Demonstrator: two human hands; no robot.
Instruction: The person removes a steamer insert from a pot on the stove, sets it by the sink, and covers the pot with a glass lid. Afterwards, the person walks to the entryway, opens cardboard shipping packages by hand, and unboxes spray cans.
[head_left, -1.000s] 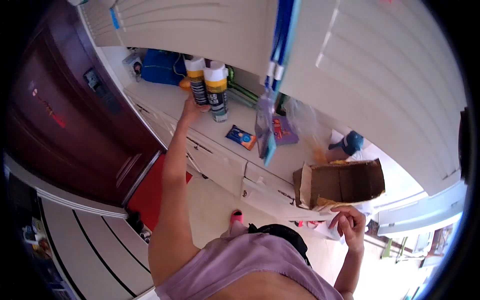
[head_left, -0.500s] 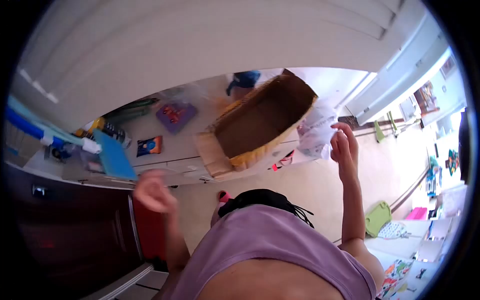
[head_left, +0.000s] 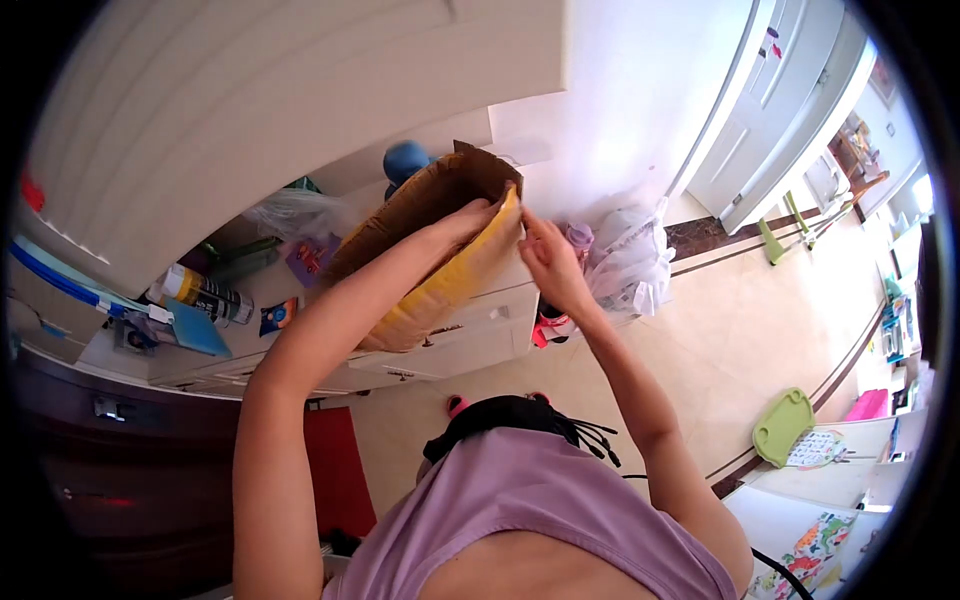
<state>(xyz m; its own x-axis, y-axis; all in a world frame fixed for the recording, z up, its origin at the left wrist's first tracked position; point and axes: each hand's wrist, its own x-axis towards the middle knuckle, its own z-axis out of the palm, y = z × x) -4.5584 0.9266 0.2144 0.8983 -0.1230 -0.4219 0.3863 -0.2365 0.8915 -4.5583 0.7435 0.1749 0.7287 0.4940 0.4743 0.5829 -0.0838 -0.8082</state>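
Observation:
A cardboard box [head_left: 440,295], brown inside and yellow along its outer side, stands open at the top and tilted on the white cabinet. My left forearm crosses over its near wall, and my left hand [head_left: 474,216] is inside near the right end. The box wall hides most of those fingers. Outside the same end, my right hand [head_left: 555,265] has its fingers curled, with the fingertips at the box's right edge.
On the cabinet lie a blue folder [head_left: 200,328], a yellow-and-black can [head_left: 212,297], a small packet [head_left: 279,317] and a purple booklet [head_left: 312,262]. Behind the box is a blue rounded object [head_left: 405,160]. White plastic bags [head_left: 630,260] sit at right. A cabinet door [head_left: 300,90] overhangs.
Both hands were apart from the box. My left hand has moved right into it, and my right hand has come in to its right edge. The view has shifted too.

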